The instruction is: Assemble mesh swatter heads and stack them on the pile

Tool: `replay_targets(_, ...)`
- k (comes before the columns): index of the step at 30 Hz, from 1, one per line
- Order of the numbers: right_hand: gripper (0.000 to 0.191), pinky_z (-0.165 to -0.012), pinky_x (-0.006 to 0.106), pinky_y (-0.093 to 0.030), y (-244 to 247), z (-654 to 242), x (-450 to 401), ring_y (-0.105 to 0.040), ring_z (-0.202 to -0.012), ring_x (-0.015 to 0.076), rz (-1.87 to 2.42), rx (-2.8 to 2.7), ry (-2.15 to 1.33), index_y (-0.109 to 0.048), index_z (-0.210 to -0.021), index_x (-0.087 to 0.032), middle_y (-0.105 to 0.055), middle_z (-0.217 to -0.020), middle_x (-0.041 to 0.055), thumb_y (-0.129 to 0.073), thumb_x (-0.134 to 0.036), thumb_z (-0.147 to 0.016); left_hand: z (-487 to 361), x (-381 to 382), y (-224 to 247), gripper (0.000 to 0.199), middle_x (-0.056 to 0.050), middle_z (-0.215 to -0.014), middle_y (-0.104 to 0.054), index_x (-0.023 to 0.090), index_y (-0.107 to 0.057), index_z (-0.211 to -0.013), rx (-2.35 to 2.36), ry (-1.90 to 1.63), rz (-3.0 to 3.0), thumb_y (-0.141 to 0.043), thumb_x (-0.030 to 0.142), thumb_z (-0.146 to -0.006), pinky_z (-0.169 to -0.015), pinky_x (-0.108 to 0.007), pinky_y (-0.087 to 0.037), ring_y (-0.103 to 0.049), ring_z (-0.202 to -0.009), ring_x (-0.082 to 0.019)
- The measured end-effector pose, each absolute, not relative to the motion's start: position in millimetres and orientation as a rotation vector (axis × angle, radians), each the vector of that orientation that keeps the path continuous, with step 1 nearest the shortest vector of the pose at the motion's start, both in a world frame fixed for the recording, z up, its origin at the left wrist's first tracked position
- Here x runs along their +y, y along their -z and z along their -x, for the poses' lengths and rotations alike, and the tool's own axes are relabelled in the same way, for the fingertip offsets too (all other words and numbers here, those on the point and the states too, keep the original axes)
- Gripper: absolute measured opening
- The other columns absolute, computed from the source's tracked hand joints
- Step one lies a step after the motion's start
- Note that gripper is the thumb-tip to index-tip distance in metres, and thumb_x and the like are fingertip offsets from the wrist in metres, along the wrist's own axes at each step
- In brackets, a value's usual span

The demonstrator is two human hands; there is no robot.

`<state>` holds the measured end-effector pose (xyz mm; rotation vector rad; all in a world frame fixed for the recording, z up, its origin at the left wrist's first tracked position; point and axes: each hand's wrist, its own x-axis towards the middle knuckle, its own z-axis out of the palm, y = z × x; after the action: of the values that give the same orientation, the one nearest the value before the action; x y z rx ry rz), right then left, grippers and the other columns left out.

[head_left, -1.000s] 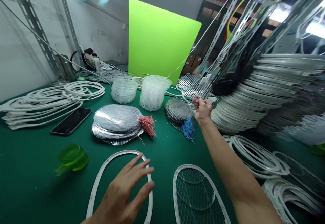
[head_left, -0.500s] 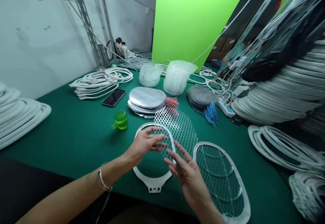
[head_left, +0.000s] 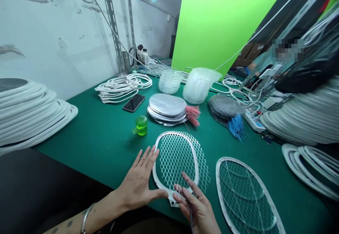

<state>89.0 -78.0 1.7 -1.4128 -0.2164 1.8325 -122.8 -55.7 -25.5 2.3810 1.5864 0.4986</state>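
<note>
A white oval racket frame (head_left: 196, 156) lies on the green table, and a loose silvery diamond mesh sheet (head_left: 176, 159) rests over it, sticking out past the right rim. My left hand (head_left: 141, 177) is flat with fingers spread, fingertips at the frame's left rim and thumb by its lower neck. Above the lower right of frame and mesh is my right hand (head_left: 196, 202), palm turned up, fingers apart and loosely bent. A thin grey strand runs along its palm; whether it is gripped is unclear. To the right lies another white frame (head_left: 220, 188) fitted with mesh.
Behind are silvery mesh sheets (head_left: 166, 105) with red wires, dark mesh sheets (head_left: 225, 106) with blue wires, a green jar (head_left: 141, 125) and a phone (head_left: 134, 103). White frames are stacked at left (head_left: 31, 121) and right (head_left: 312, 117). Clear plastic pieces (head_left: 198, 85) stand farther back.
The mesh sheet has come down onto the frame. My left hand has moved from above the frame to its left rim; my right hand has shifted lower. The view has swung left.
</note>
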Motion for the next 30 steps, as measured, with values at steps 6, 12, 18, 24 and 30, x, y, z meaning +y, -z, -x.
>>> replay_targets(6, 0.099, -0.073, 0.026, -0.059, 4.1, -75.5, -68.5, -0.071, -0.091, 0.0270, 1.451, -0.200, -1.835, -0.042, -0.142, -0.017, -0.075, -0.098, 0.0103, -0.089, -0.034, -0.057, 148.7, -58.7, 13.9, 0.060, -0.007, -0.154, -0.034, 0.027, -0.031, -0.146, 1.864, -0.780, -2.014, -0.049, 0.050, -0.093, -0.110, -0.055, -0.036, -0.026, -0.143, -0.033)
replay_targets(12, 0.098, -0.079, 0.030, -0.059, 11.7, -71.0, -65.0, -0.071, -0.094, 0.0286, 1.470, -0.156, -1.846, -0.041, -0.142, -0.013, -0.075, -0.096, 0.0113, -0.088, -0.031, -0.058, 146.8, -55.2, 19.4, 0.050, -0.006, -0.151, -0.039, 0.028, -0.043, -0.138, 1.820, -0.749, -1.912, -0.049, 0.048, -0.094, -0.108, -0.057, -0.038, -0.029, -0.142, -0.032)
replay_targets(18, 0.100, -0.075, 0.028, -0.059, 19.2, -71.5, -64.6, -0.071, -0.092, 0.0290, 1.463, -0.146, -1.815, -0.043, -0.139, -0.011, -0.075, -0.096, 0.0126, -0.090, -0.031, -0.053, 134.7, -45.3, 8.7, 0.036, -0.006, -0.143, -0.050, 0.025, -0.056, -0.126, 1.646, -0.804, -1.948, -0.050, 0.042, -0.094, -0.112, -0.052, -0.036, -0.037, -0.139, -0.028)
replay_targets(24, 0.097, -0.079, 0.030, -0.060, 17.2, -72.4, -65.6, -0.070, -0.095, 0.0287, 1.431, -0.188, -1.835, -0.040, -0.139, -0.009, -0.076, -0.095, 0.0110, -0.088, -0.030, -0.057, 102.1, -25.1, 0.7, 0.039, -0.003, -0.147, -0.047, 0.025, -0.054, -0.132, 1.315, -0.630, -2.160, -0.047, 0.038, -0.096, -0.117, -0.044, -0.030, -0.037, -0.139, -0.022)
replay_targets(30, 0.096, -0.071, 0.029, -0.062, 21.4, -75.1, -64.5, -0.071, -0.092, 0.0290, 1.461, -0.170, -1.851, -0.042, -0.137, -0.011, -0.076, -0.094, 0.0099, -0.089, -0.031, -0.056, 91.0, -4.0, 21.6, 0.052, -0.011, -0.153, -0.034, 0.016, -0.039, -0.145, 1.474, -0.374, -2.340, -0.032, 0.042, -0.101, -0.119, -0.051, -0.020, -0.026, -0.144, -0.025)
